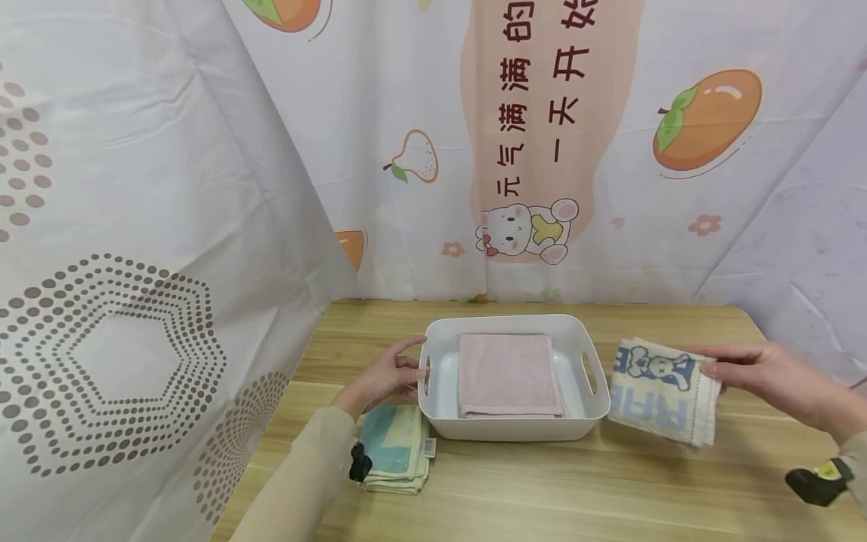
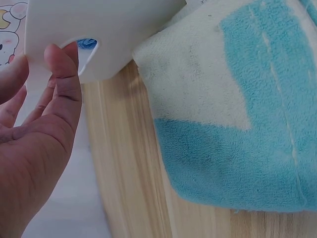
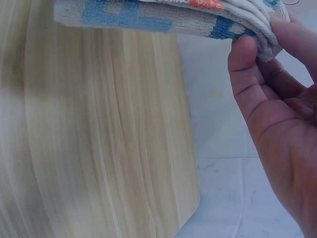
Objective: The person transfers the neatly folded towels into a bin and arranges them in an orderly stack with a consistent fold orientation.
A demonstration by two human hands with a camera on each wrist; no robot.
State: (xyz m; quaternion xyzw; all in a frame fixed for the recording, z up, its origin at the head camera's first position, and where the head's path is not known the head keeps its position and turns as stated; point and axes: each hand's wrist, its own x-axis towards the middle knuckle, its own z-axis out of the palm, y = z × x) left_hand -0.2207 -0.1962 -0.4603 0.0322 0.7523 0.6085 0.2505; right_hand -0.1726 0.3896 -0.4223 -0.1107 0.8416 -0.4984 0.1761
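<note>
A white plastic basket with a cut-out handle at each end stands on the table. Inside it lies a folded pink towel. My left hand holds the basket's left end, thumb and fingers at the rim by the handle hole. Below that hand is a folded blue-and-cream towel, apart from the fingers. Right of the basket, my right hand pinches the edge of a folded cream towel with a blue bear and letters. In the right wrist view, this towel is raised above the tabletop.
The wooden table ends at a back edge against a printed curtain. Another curtain with dotted hexagons hangs along the left side. A small white tag sticks out from the blue-and-cream towel.
</note>
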